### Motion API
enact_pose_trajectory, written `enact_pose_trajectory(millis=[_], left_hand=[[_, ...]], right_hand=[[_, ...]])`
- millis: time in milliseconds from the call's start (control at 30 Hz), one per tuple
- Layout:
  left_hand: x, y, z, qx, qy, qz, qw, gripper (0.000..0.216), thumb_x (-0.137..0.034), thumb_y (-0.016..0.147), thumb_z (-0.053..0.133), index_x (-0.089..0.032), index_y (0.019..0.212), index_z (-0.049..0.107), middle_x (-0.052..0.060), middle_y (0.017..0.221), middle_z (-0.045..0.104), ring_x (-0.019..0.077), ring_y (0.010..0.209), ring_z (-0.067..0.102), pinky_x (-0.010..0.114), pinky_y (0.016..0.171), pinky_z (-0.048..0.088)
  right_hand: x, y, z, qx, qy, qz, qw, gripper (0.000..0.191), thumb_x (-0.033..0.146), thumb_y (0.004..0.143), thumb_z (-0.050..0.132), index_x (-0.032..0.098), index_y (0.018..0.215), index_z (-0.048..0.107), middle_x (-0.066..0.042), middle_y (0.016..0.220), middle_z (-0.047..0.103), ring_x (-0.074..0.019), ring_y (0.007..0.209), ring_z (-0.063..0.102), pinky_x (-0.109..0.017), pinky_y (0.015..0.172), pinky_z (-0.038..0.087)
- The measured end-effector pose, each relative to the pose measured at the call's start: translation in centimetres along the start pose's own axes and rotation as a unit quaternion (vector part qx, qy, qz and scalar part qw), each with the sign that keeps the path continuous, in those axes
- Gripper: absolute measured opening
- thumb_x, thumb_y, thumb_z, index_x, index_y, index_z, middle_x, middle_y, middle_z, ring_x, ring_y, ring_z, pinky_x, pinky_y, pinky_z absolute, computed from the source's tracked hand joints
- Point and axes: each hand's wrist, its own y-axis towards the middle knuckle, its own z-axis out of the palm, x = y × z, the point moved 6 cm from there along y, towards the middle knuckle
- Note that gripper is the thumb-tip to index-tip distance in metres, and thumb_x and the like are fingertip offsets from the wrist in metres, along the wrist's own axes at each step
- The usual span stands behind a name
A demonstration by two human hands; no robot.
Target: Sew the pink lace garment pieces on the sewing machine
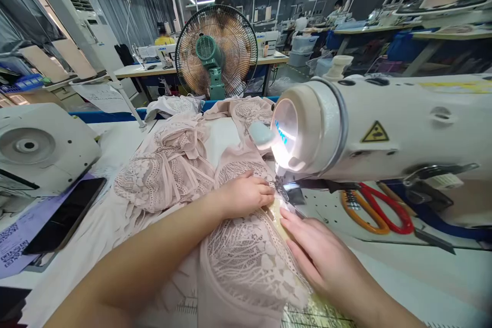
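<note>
A pale pink lace bra (249, 261) lies under the needle area of a white sewing machine (369, 128), its edge running up to the lit presser foot (282, 187). My left hand (244, 196) rests flat on the lace just left of the foot, fingers stretched out toward it. On the right edge of the bra lies my right hand (319, 246), fingers extended and pointing at the foot. More pink lace bras (165, 164) are heaped to the left of my left hand. The stitching point itself is partly hidden by the machine head.
Orange-handled scissors (363, 215) and red-handled scissors (388, 210) lie under the machine arm. A black phone (65, 215) lies at left on purple paper (23, 230), near another white machine part (46, 148). Beyond the table stands a large fan (215, 51). Several people sit farther back.
</note>
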Motion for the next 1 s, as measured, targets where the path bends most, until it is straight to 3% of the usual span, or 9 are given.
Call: enact_pose_trajectory(millis=[333,467,567,667,767,867,933,1000], left_hand=[[1.7,0.3,-0.1,0.023,0.0,-0.039,0.999,0.029,-0.018,0.095,0.041,-0.019,0.118,0.058,0.003,0.132,0.055,0.0208,0.128,0.041,0.05,0.11,0.022],[2.5,0.3,-0.4,0.005,0.036,-0.075,0.997,0.027,-0.02,0.095,0.042,-0.019,0.112,0.062,0.002,0.131,0.056,0.0235,0.126,0.041,0.05,0.109,0.022],[1.4,0.0,-2.0,-0.051,0.066,-0.101,0.991,0.025,-0.019,0.094,0.042,-0.016,0.097,0.067,0.006,0.125,0.059,0.0248,0.119,0.045,0.046,0.104,0.029],[-1.7,-0.2,-3.2,-0.065,0.031,-0.074,0.995,0.021,-0.016,0.088,0.046,-0.014,0.088,0.067,0.008,0.099,0.065,0.0214,0.097,0.054,0.034,0.085,0.042],[-4.9,-0.3,-2.8,-0.002,-0.03,-0.006,1.0,0.013,-0.02,0.083,0.053,-0.014,0.086,0.065,0.005,0.077,0.062,0.0175,0.073,0.054,0.029,0.072,0.043],[-5.0,-0.4,-1.7,0.039,-0.082,-0.029,0.995,0.007,-0.015,0.079,0.056,-0.015,0.072,0.058,0.003,0.07,0.059,0.0158,0.067,0.051,0.028,0.067,0.041],[-3.7,-0.7,-1.6,-0.006,-0.178,-0.086,0.98,0.013,-0.012,0.076,0.057,-0.017,0.066,0.05,0.001,0.07,0.055,0.0141,0.068,0.049,0.025,0.063,0.039],[-2.1,-1.1,-1.7,-0.091,-0.318,-0.138,0.933,0.017,-0.015,0.078,0.056,-0.018,0.066,0.045,-0.001,0.069,0.051,0.0117,0.066,0.047,0.023,0.06,0.037]], right_hand=[[-0.1,-0.5,0.3,-0.001,0.01,-0.009,1.0,0.033,0.018,0.089,0.041,0.006,0.108,0.064,-0.014,0.116,0.066,-0.0213,0.083,0.063,-0.035,0.072,0.059],[-0.3,-0.4,0.3,0.008,0.02,0.006,1.0,0.033,0.019,0.09,0.038,0.009,0.105,0.066,-0.013,0.117,0.066,-0.0212,0.083,0.063,-0.035,0.072,0.059],[-0.4,-0.4,0.4,0.024,0.043,0.015,0.999,0.033,0.022,0.091,0.038,0.013,0.108,0.065,-0.011,0.119,0.066,-0.0218,0.091,0.064,-0.035,0.076,0.058],[-0.7,-0.5,0.4,0.032,0.092,0.043,0.994,0.035,0.028,0.093,0.036,0.017,0.107,0.066,-0.01,0.116,0.067,-0.0232,0.097,0.063,-0.038,0.082,0.056],[-1.4,-0.7,0.6,0.036,0.162,0.095,0.982,0.038,0.033,0.094,0.033,0.019,0.103,0.067,-0.011,0.11,0.068,-0.0239,0.099,0.063,-0.038,0.084,0.054],[-2.3,-1.0,0.1,0.023,0.199,0.18,0.963,0.039,0.041,0.092,0.035,0.022,0.096,0.068,-0.01,0.108,0.069,-0.025,0.101,0.063,-0.037,0.086,0.052],[-2.7,-1.6,-0.4,0.01,0.207,0.265,0.942,0.037,0.046,0.091,0.036,0.024,0.099,0.066,-0.008,0.108,0.07,-0.0248,0.098,0.064,-0.036,0.083,0.053],[-2.2,-2.4,-0.9,-0.007,0.218,0.335,0.916,0.042,0.05,0.09,0.036,0.026,0.118,0.056,-0.006,0.108,0.07,-0.0224,0.09,0.066,-0.033,0.076,0.054]])
